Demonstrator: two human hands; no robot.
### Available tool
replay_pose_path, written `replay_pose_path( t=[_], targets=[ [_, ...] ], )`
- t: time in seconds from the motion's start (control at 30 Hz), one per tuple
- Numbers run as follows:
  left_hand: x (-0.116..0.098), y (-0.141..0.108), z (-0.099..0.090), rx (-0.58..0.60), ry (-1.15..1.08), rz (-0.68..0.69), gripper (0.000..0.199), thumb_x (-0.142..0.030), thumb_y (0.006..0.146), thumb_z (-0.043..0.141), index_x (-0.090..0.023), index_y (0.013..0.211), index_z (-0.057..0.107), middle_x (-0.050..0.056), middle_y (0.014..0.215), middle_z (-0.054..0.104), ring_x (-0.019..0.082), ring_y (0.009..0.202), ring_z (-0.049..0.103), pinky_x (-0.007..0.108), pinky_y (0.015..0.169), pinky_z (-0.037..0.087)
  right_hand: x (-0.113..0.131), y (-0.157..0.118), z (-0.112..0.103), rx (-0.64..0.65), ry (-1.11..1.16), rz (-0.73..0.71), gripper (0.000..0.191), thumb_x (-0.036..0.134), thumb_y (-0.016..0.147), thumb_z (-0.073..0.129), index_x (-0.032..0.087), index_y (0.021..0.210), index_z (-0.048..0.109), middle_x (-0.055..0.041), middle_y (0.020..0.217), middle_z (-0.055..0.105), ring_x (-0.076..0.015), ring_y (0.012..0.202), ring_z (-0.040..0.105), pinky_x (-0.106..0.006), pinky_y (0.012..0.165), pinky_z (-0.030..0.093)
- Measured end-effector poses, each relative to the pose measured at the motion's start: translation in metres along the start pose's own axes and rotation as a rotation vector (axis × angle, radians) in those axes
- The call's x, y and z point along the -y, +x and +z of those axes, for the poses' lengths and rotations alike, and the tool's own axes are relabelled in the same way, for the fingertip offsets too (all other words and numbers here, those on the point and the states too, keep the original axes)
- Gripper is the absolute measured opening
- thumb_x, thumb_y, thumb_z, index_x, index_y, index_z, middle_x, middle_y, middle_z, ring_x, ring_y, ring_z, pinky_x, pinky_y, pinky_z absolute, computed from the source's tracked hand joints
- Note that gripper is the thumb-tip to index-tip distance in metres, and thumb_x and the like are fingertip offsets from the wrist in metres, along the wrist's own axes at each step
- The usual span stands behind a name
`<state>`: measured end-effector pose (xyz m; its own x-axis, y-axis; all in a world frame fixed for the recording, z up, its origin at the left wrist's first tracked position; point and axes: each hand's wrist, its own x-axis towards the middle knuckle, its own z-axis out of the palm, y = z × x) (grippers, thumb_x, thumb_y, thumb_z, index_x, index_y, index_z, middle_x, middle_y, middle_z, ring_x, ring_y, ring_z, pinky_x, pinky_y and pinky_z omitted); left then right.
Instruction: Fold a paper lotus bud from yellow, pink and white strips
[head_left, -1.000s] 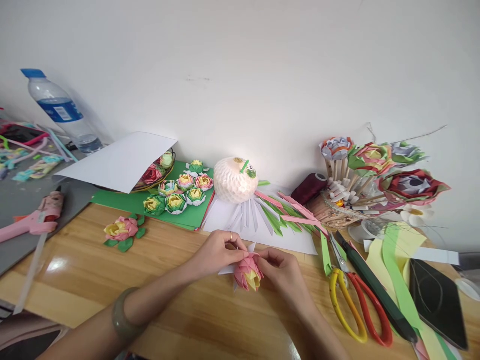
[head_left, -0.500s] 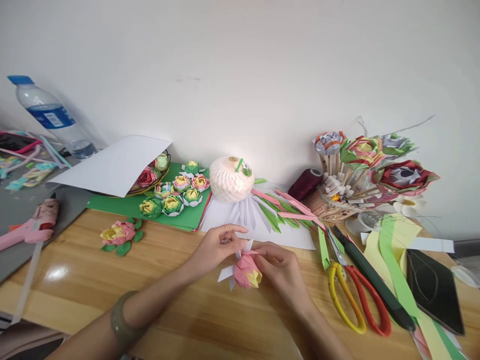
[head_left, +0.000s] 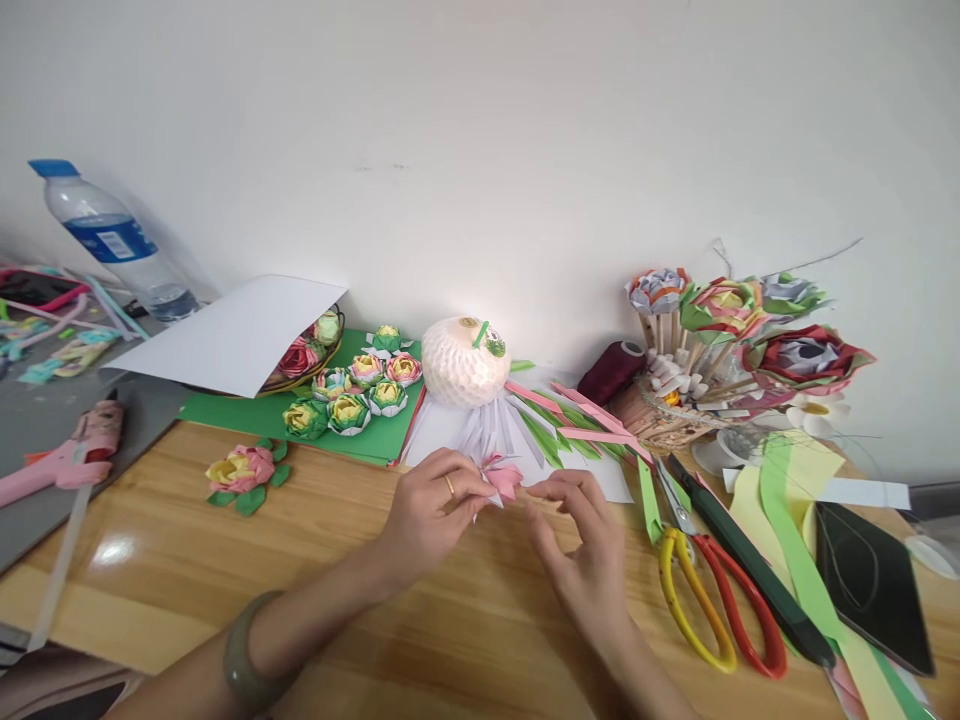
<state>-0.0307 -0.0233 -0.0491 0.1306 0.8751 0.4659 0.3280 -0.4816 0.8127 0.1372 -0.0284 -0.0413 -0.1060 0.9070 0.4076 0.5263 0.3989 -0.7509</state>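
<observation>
A small folded paper flower [head_left: 504, 479], pink with white strips at its base, is pinched between the thumb and fingers of my left hand [head_left: 436, 505]. It hangs above the front edge of the white sheet. Just right of the flower is my right hand [head_left: 577, 530], thumb and fingers apart with nothing visible between them; its index fingertip is close to the petals. Behind the flower, white, green and pink paper strips [head_left: 559, 415] fan out on the sheet. A finished pink and yellow paper lotus [head_left: 240, 468] with green leaves lies on the table to the left.
Several green paper lotuses [head_left: 349, 412] sit on green card. A foam-netted fruit [head_left: 465, 360] stands by the wall. Scissors [head_left: 697, 580], a dark green cutter [head_left: 750, 560] and a black tablet [head_left: 874, 585] lie right. A pink glue gun [head_left: 71, 455] and a bottle [head_left: 112, 235] are left.
The flower has turned over in my left hand, its yellow side now out of sight, and moved up slightly. My right hand has let go and shifted right, its fingers apart.
</observation>
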Motion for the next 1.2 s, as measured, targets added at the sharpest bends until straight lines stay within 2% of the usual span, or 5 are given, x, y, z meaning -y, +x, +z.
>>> replay_pose_path(
  t=[0.13, 0.27, 0.73, 0.93, 1.2],
  targets=[
    [0.002, -0.003, 0.003, 0.028, 0.006, 0.064, 0.014, -0.016, 0.079, 0.053, -0.02, 0.074, 0.065, 0.004, 0.072, 0.059, 0.013, 0.067, 0.056, 0.024, 0.062, 0.045, 0.006, 0.002, 0.002, 0.245, 0.25, 0.274, 0.024, 0.038, 0.082, 0.05, 0.018, 0.07, 0.056, 0.0003, 0.062, 0.053, -0.0124, 0.058, 0.046, -0.023, 0.055, 0.039],
    [0.003, -0.003, 0.006, 0.01, -0.124, -0.022, 0.009, -0.017, 0.079, 0.055, -0.018, 0.072, 0.06, 0.004, 0.075, 0.056, 0.013, 0.073, 0.056, 0.025, 0.066, 0.046, 0.003, 0.003, 0.003, 0.276, 0.37, 0.37, 0.03, 0.044, 0.079, 0.053, 0.017, 0.064, 0.053, 0.0015, 0.061, 0.051, -0.0119, 0.059, 0.045, -0.023, 0.056, 0.037],
    [0.008, -0.005, 0.01, 0.012, -0.427, -0.287, 0.01, -0.024, 0.081, 0.051, -0.017, 0.074, 0.051, 0.006, 0.093, 0.059, 0.017, 0.095, 0.056, 0.03, 0.082, 0.044, -0.001, 0.005, 0.002, 0.282, 0.332, 0.433, 0.035, 0.05, 0.075, 0.054, 0.018, 0.061, 0.051, 0.0034, 0.053, 0.043, -0.0102, 0.05, 0.037, -0.022, 0.047, 0.031],
    [0.006, -0.003, 0.01, 0.015, -0.465, -0.373, 0.012, -0.027, 0.081, 0.05, -0.017, 0.074, 0.048, 0.005, 0.09, 0.063, 0.017, 0.095, 0.057, 0.032, 0.086, 0.041, -0.003, 0.005, 0.003, 0.306, 0.334, 0.433, 0.033, 0.048, 0.076, 0.054, 0.017, 0.063, 0.052, 0.0036, 0.053, 0.043, -0.0102, 0.05, 0.037, -0.023, 0.048, 0.03],
    [0.009, 0.002, 0.006, -0.002, -0.561, -0.478, 0.019, -0.031, 0.076, 0.057, -0.017, 0.069, 0.046, 0.003, 0.084, 0.061, 0.015, 0.086, 0.056, 0.028, 0.078, 0.042, -0.006, 0.005, 0.001, 0.281, 0.224, 0.361, 0.032, 0.045, 0.08, 0.05, 0.016, 0.068, 0.056, 0.0011, 0.059, 0.049, -0.0117, 0.055, 0.039, -0.023, 0.051, 0.031]
  ],
)
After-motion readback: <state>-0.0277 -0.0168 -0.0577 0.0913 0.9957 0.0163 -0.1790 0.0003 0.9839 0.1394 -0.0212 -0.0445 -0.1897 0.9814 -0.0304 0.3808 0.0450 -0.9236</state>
